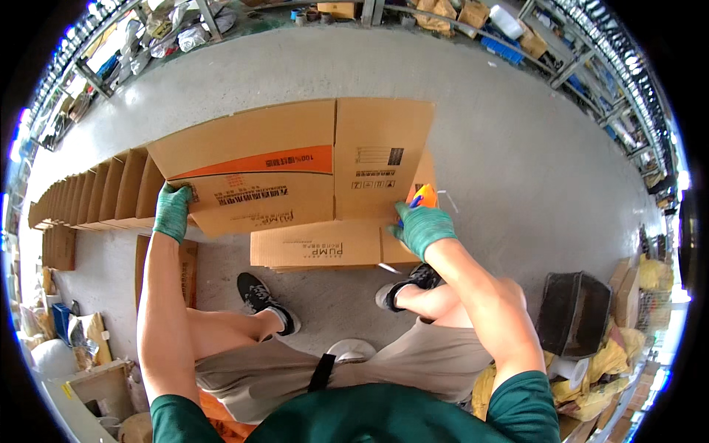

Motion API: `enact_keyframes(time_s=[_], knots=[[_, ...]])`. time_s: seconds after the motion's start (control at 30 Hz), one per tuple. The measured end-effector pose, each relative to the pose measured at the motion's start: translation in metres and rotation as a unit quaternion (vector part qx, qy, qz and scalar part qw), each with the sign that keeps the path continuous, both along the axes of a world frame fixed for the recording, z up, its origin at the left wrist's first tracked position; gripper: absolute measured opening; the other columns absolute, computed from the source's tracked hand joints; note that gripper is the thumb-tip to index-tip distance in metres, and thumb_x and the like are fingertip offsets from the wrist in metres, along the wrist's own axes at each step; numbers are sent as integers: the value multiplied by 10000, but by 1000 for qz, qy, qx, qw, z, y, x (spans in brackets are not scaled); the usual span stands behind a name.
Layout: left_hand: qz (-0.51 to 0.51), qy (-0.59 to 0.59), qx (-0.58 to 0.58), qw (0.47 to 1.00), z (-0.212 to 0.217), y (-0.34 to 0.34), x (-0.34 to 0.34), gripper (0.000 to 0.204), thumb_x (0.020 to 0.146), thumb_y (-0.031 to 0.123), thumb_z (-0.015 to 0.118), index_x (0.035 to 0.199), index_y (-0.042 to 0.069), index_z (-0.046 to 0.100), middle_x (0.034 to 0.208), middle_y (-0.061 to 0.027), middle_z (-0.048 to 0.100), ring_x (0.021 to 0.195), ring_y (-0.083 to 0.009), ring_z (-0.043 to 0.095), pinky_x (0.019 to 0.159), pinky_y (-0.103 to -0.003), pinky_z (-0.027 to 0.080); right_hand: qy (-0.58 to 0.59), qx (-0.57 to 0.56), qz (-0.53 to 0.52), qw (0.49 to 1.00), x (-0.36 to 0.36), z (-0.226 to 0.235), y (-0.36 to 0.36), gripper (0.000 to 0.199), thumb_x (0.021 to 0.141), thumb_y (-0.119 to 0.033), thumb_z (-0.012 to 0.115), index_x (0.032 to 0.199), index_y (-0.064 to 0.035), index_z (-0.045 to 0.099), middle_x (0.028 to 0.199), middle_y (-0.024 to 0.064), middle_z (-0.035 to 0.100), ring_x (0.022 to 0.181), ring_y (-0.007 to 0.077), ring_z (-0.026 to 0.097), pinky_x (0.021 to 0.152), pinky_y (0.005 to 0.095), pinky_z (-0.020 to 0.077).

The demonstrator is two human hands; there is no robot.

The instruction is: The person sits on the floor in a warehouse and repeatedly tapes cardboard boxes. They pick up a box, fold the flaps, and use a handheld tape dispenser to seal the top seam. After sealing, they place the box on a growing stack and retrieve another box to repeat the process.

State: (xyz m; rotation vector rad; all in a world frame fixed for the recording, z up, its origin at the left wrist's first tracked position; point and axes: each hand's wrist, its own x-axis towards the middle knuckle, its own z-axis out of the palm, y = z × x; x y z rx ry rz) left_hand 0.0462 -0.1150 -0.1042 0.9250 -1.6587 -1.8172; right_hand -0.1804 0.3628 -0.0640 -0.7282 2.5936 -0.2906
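An unfolded brown cardboard box [273, 196] with an orange stripe and dark print stands tilted in front of me. My left hand [173, 210], in a green glove, is closed on its lower left edge. In my right hand [427, 230], also gloved in green, is an orange-and-blue hand tool [426, 196]; its exact kind is hidden by the fingers. That hand is by the box's lower right corner, and whether it also grips the cardboard I cannot tell. Beneath lies a stack of flat cardboard boxes [317, 247], partly covered by the tilted one.
A row of several open cardboard boxes [103, 188] runs off to the left. Another cardboard piece [188, 273] stands beside my left forearm. On the right sits a black crate [574, 314] among yellow bags. Loaded shelving [576, 70] lines the far side of the grey floor [509, 133].
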Motion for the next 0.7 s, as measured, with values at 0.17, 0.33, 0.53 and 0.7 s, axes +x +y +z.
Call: enact_keyframes(time_s=[0.17,0.33,0.53,0.7], knots=[[-26,-5,6,1000,1,-4,9,371,847,-77,568,1192,41,640,1095,-56,695,960,-194,672,884,-340,564,369,-221,153,890,-8,88,-27,556,854,-281,759,1357,-133,573,1456,138,489,1253,437,532,990,568,478],[-29,20,17,999,2,5,10,399,827,-73,587,1211,27,626,1120,-60,691,989,-197,652,944,-342,517,393,-136,106,903,-16,83,-51,668,810,-172,770,1424,-143,509,1580,112,376,1480,479,266,1173,617,297],[-30,-19,12,999,-3,4,17,399,832,-70,591,1216,30,629,1105,-56,691,957,-186,655,888,-328,527,357,-288,125,880,-9,77,-50,451,786,-53,688,1212,-104,551,1533,145,394,1461,515,270,1125,706,284],[-44,-5,17,999,20,31,12,502,823,-77,583,1316,16,580,1182,-65,646,1060,-168,617,921,-301,513,233,-403,129,876,-10,98,-50,286,748,141,607,969,-33,562,1373,157,549,1297,360,504,1103,477,407]])
